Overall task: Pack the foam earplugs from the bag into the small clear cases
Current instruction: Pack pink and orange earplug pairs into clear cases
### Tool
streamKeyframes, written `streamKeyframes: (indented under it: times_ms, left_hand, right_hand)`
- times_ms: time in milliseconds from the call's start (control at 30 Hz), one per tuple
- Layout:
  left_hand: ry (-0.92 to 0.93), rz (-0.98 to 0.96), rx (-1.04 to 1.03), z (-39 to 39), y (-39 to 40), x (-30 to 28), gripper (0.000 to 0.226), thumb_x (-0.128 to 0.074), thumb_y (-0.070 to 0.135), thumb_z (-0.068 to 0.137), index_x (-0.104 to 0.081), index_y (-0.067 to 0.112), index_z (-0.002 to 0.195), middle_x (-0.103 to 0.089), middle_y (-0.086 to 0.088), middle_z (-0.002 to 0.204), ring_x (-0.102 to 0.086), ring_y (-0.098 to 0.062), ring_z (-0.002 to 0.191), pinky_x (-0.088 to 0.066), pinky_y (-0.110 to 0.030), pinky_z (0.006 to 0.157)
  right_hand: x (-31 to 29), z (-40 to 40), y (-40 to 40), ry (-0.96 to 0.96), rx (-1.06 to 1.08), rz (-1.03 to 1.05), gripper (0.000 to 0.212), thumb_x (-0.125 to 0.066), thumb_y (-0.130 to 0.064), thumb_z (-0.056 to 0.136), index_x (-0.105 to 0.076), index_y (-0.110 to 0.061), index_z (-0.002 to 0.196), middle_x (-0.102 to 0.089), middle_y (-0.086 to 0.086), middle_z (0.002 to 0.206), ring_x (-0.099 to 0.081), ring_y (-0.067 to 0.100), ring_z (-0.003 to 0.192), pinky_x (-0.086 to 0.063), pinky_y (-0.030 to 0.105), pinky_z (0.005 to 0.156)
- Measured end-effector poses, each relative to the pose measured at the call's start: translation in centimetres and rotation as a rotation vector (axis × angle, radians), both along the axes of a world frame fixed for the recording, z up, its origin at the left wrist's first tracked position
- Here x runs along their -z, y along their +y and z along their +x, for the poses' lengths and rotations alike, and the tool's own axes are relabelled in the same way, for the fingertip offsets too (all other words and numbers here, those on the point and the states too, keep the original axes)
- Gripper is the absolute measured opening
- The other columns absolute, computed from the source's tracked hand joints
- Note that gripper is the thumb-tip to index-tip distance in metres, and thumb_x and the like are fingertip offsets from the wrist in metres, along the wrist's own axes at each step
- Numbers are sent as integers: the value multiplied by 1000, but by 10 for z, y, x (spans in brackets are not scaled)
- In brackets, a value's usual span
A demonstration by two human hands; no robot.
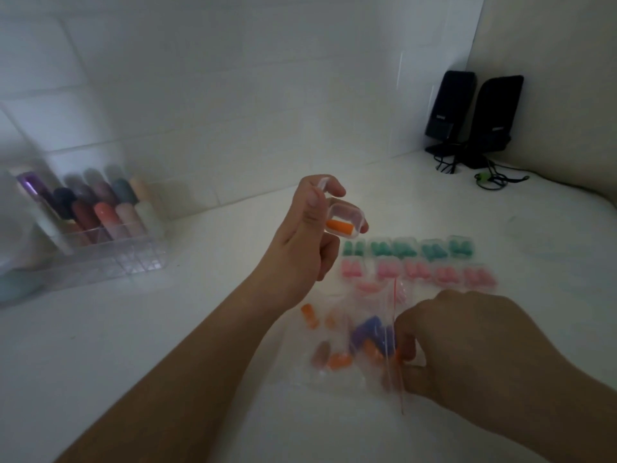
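My left hand point(309, 235) holds a small clear case point(345, 220) open above the white counter, with one orange earplug point(339, 226) lying inside it. My right hand point(467, 342) reaches into the mouth of a clear zip bag point(340, 372) and its fingers pinch an orange earplug point(399, 355) there. The bag holds orange, purple and brownish plugs. Behind it stand a row of closed cases with green plugs point(405, 250) and a row with pink plugs point(417, 274). A loose orange plug point(309, 315) lies left of the bag.
A clear organizer point(110, 259) with several coloured tubes stands at the left against the tiled wall. Two black speakers point(474, 111) with cables sit in the far right corner. The white counter point(167, 345) stretches to the left under my forearm.
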State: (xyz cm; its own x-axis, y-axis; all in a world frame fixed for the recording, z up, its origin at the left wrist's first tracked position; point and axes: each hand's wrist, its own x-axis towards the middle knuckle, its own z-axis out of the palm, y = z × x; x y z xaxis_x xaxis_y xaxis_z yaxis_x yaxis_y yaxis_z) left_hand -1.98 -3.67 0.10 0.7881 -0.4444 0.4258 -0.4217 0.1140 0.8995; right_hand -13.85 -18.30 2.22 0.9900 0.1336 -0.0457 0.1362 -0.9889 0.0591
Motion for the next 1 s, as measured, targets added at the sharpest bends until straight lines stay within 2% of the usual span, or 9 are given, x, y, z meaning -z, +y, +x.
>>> streamKeyframes:
  times_ms: [200, 300, 367, 467, 567, 700, 800, 900, 1000]
  left_hand:
    - [-34, 48, 36, 0, 1, 1, 62, -22, 80, 83, -43, 26, 104, -68, -6, 89, -29, -19, 40, -28, -26, 42]
    - [-29, 33, 78, 0, 3, 1, 67, -26, 81, 79, -43, 23, 105, -67, -3, 85, -28, -20, 40, -23, -33, 41]
    - [-34, 32, 119, -3, 2, 3, 64, -26, 78, 81, -43, 22, 106, -66, -2, 86, -27, -20, 41, -22, -35, 41]
    - [-29, 48, 184, -7, -4, 5, 52, -19, 64, 92, -43, 20, 107, -63, 0, 87, -25, -25, 41, -26, -29, 39]
    - [47, 89, 222, -3, -11, 8, 25, -29, 49, 101, -52, 39, 100, -61, 2, 73, -33, -27, 39, -37, -33, 34]
    - [47, 124, 145, -6, -17, 9, 27, -29, 36, 103, -53, 44, 95, -60, 9, 62, -38, -21, 41, -33, -25, 37]
    - [173, 226, 65, -1, -17, 10, 62, -41, 17, 103, -57, 57, 59, -59, 16, 53, -51, -12, 46, -41, -26, 40]
    - [146, 129, 144, -3, -18, 10, 24, -40, 49, 96, -58, 50, 80, -59, 8, 66, -50, -4, 42, -40, -20, 39]
    - [121, 15, 314, -9, -12, 10, 37, -39, 66, 89, -51, 34, 103, -54, -15, 77, -41, -12, 43, -34, -22, 39]
  right_hand:
    - [0, 0, -14, -87, -11, 49, 29, -40, -58, 90, -57, -39, 104, -50, -12, 81, -51, 2, 86, -34, 21, 68]
    - [-13, 1, -42, -101, -34, 385, 15, -55, -56, 82, -59, -43, 79, -55, -16, 58, -50, -2, 56, -31, 11, 52]
    - [-21, 6, -55, -176, -101, 587, 6, -65, -50, 79, -63, -44, 79, -53, -15, 47, -46, 2, 39, -33, 9, 43]
    - [-23, 8, -48, -474, -133, 862, 13, -62, -48, 79, -68, -40, 85, -57, -8, 51, -45, 8, 36, -30, 5, 39]
    - [-11, 14, -30, -594, -115, 781, 17, -60, -47, 82, -69, -37, 94, -55, -9, 48, -53, 9, 45, -35, 7, 41]
    - [-4, 18, -21, -570, -101, 746, 31, -60, -54, 86, -75, -32, 101, -45, -24, 48, -51, 6, 48, -31, 9, 44]
    - [-2, 20, -22, -563, -111, 729, 33, -53, -55, 87, -72, -37, 108, -47, -22, 50, -51, 5, 50, -32, 13, 47]
    - [-1, 21, -22, -536, -110, 711, 37, -49, -57, 86, -70, -38, 110, -46, -19, 49, -52, 2, 53, -29, 12, 48]
    - [-2, 21, -25, -524, -110, 707, 41, -45, -58, 86, -70, -35, 108, -51, -20, 52, -55, 0, 57, -34, 11, 43]
